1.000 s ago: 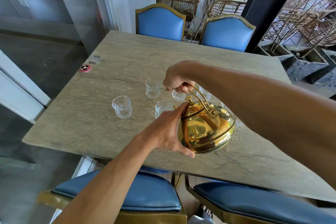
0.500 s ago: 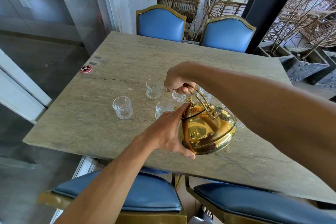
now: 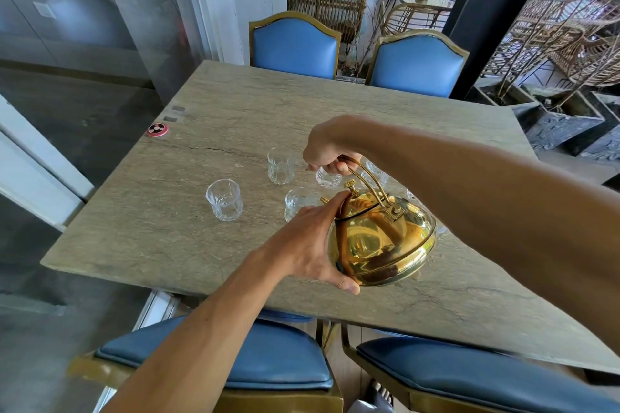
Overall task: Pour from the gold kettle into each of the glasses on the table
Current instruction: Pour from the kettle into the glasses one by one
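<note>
Gold kettle [image 3: 382, 238] mid-pour: your right grip [image 3: 330, 152] and left grip [image 3: 312, 245] both clamp it; tip gently toward the near glass [image 3: 296, 204].

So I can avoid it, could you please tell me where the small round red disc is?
Head view: the small round red disc lies by the stone table's left edge, beyond the leftmost clear glass.

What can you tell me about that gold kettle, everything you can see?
The gold kettle is round, shiny, brass-looking metal that mirrors the hands. Its lid has a small knob; a thin arched handle is hinged on top. It is held tilted away from the person, over the stone table, toward a glass. The right hand grips the handle; the left hand holds its side, thumb under the base. Spout mostly hidden.
</note>
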{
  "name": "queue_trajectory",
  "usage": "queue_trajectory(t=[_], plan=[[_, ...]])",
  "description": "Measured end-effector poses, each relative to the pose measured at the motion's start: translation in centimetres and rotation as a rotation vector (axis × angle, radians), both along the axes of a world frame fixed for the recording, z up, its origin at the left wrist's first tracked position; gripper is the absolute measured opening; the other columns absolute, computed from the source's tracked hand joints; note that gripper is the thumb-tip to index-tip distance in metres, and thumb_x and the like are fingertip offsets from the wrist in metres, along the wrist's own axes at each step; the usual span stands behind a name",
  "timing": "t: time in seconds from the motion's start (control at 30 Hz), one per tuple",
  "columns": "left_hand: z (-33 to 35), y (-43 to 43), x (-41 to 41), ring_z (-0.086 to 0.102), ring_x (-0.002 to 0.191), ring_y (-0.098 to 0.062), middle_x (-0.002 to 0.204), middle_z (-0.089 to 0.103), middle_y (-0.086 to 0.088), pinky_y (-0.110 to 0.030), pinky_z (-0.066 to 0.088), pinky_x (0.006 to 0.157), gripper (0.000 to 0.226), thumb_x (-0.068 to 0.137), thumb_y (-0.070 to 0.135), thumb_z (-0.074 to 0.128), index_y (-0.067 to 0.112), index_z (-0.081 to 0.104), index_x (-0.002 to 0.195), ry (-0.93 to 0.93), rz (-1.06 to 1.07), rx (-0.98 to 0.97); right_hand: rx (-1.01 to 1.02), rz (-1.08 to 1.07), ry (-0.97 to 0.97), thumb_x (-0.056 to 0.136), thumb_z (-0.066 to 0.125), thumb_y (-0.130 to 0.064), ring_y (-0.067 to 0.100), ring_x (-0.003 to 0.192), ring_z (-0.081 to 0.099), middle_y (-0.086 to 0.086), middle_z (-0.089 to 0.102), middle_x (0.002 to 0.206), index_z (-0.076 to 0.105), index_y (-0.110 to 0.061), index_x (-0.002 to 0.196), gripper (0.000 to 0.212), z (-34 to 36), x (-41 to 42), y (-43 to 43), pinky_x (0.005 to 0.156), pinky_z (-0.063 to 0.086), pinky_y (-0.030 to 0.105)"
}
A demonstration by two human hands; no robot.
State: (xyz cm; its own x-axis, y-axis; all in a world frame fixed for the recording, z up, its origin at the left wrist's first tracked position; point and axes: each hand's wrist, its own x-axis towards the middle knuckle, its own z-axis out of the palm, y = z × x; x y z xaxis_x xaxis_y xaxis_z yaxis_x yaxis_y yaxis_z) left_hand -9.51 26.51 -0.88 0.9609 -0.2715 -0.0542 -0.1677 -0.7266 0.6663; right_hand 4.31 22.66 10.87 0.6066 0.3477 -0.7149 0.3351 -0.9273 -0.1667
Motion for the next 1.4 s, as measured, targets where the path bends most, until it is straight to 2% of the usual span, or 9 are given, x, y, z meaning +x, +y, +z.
queue_trajectory(t=[0.2, 0.37, 0.47, 0.63, 0.77, 0.9, 1.13, 1.33, 1.4], plan=[[0.0, -0.1, 0.2, 0.047, 0.133, -0.024, 0.149, 0.048, 0.004, -0.048, 0.031, 0.119, 0.140, 0.047, 0.067, 0.093, 0.031, 0.011, 0.155, -0.001, -0.003, 0.003, 0.039, -0.026, 0.000, 0.107, 0.038, -0.013, 0.012, 0.049, 0.031, 0.003, 0.035, 0.062, 0.043, -0.007, 0.142, 0.037, 0.3, 0.0, -0.4, 0.049, 0.030, 0.024], [0.1, 0.2, 0.3, 0.043, 0.137, -0.026, 0.153, 0.043, 0.002, -0.041, 0.029, 0.119, 0.147, 0.047, 0.066, 0.094, 0.033, 0.003, 0.157, 0.006, 0.002, 0.033, 0.106, -0.016, -0.069, 0.102, 0.044, -0.015, 0.017, 0.052, 0.040, 0.009, 0.045, 0.066, 0.060, -0.005, 0.106, 0.019, 0.4, 0.1, -1.0, 0.049, 0.034, 0.028], [0.0, 0.7, 0.7, 0.041, 0.139, -0.026, 0.157, 0.039, 0.000, -0.039, 0.025, 0.120, 0.152, 0.047, 0.067, 0.094, 0.031, -0.002, 0.159, 0.005, 0.003, 0.069, 0.174, -0.011, -0.155, 0.099, 0.046, -0.016, 0.024, 0.061, 0.048, 0.016, 0.053, 0.073, 0.061, 0.000, 0.090, 0.024, 0.6, -0.1, -1.6, 0.050, 0.036, 0.031], [0.7, 1.2, 1.2, 0.036, 0.143, -0.025, 0.163, 0.031, -0.002, -0.025, 0.011, 0.115, 0.154, 0.050, 0.063, 0.095, 0.025, -0.004, 0.161, -0.010, 0.004, 0.116, 0.282, -0.039, -0.204, 0.099, 0.046, -0.017, 0.025, 0.058, 0.050, 0.018, 0.057, 0.069, 0.062, 0.003, 0.084, 0.029, 1.3, -0.3, -2.3, 0.043, 0.036, 0.028], [1.6, 1.6, 1.7, 0.029, 0.148, -0.022, 0.167, 0.022, -0.003, -0.021, 0.003, 0.114, 0.155, 0.052, 0.060, 0.096, 0.020, -0.005, 0.163, -0.038, 0.005, 0.134, 0.343, -0.061, -0.223, 0.098, 0.047, -0.019, 0.023, 0.052, 0.049, 0.017, 0.057, 0.065, 0.062, 0.002, 0.081, 0.031, 2.0, 0.1, -2.3, 0.042, 0.036, 0.027], [2.4, 2.1, 2.5, 0.031, 0.147, -0.022, 0.166, 0.026, -0.004, -0.022, 0.006, 0.113, 0.154, 0.051, 0.060, 0.096, 0.018, -0.002, 0.163, -0.061, 0.013, 0.151, 0.361, -0.055, -0.238, 0.098, 0.048, -0.019, 0.024, 0.053, 0.050, 0.016, 0.058, 0.068, 0.063, 0.002, 0.083, 0.030, 2.8, 0.7, -1.7, 0.043, 0.038, 0.028], [2.9, 3.5, 4.5, 0.032, 0.145, -0.026, 0.164, 0.029, -0.001, -0.026, 0.014, 0.113, 0.154, 0.050, 0.061, 0.096, 0.024, -0.003, 0.162, -0.060, 0.048, 0.160, 0.347, -0.030, -0.253, 0.099, 0.048, -0.019, 0.021, 0.043, 0.046, 0.014, 0.056, 0.063, 0.059, 0.000, 0.077, 0.031, 3.9, 2.5, -0.1, 0.041, 0.036, 0.025], [2.6, 4.9, 5.9, 0.032, 0.145, -0.025, 0.163, 0.031, -0.001, -0.026, 0.013, 0.114, 0.153, 0.050, 0.061, 0.096, 0.024, -0.002, 0.162, -0.061, 0.059, 0.136, 0.255, 0.032, -0.236, 0.101, 0.044, -0.020, 0.023, 0.057, 0.048, 0.015, 0.056, 0.071, 0.059, 0.000, 0.083, 0.031, 4.2, 4.1, 2.1, 0.046, 0.038, 0.029], [2.4, 5.3, 6.3, 0.036, 0.143, -0.023, 0.161, 0.035, 0.000, -0.030, 0.015, 0.118, 0.152, 0.049, 0.063, 0.095, 0.026, 0.001, 0.161, -0.069, 0.060, 0.113, 0.216, 0.044, -0.224, 0.101, 0.044, -0.020, 0.023, 0.058, 0.048, 0.014, 0.055, 0.074, 0.059, -0.001, 0.085, 0.028, 3.9, 4.8, 3.0, 0.047, 0.038, 0.029]])
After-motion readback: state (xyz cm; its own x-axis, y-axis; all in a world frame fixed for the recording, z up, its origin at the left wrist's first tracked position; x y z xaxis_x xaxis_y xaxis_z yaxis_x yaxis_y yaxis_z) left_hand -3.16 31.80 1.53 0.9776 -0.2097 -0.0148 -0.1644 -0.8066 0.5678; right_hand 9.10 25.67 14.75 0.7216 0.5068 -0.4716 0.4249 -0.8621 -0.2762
